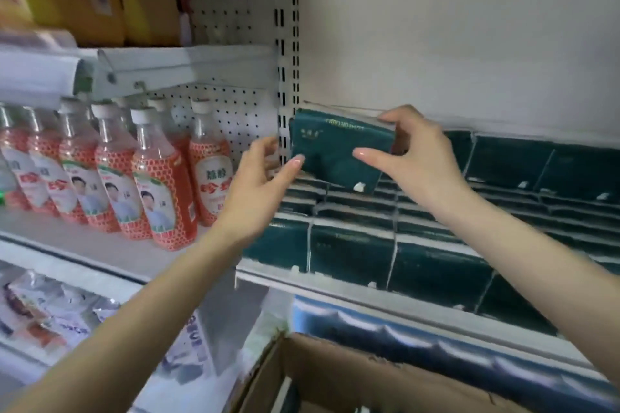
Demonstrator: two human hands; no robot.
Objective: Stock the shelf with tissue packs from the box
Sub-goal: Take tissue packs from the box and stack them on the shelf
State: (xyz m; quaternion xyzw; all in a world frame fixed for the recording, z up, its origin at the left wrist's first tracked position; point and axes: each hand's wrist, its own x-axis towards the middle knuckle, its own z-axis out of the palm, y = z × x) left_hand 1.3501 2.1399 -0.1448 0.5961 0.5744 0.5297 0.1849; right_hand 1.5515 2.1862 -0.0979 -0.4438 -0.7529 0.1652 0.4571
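Where the right hand [422, 157] is raised to the shelf [335, 288], a dark green tissue pack [339, 151] is held on edge above the stacked packs [436, 265], at the left end of the bay beside the slotted upright [287, 43]. The right fingers are clamped on the pack, with the thumb on its front face and the other fingers over its top edge. The left hand [258, 184] is seen with its fingers apart and only lightly bent; its thumb tip touches the lower left of the pack's front. A line of gold print is noted along the pack's top, too blurred to be read.

In the adjoining bay, red-patterned bottles [161, 191] with white caps are ranged; their labels bear large red characters and a portrait, and the wording cannot be made out with certainty. An opened cardboard box [335, 375] is recorded below the shelf.
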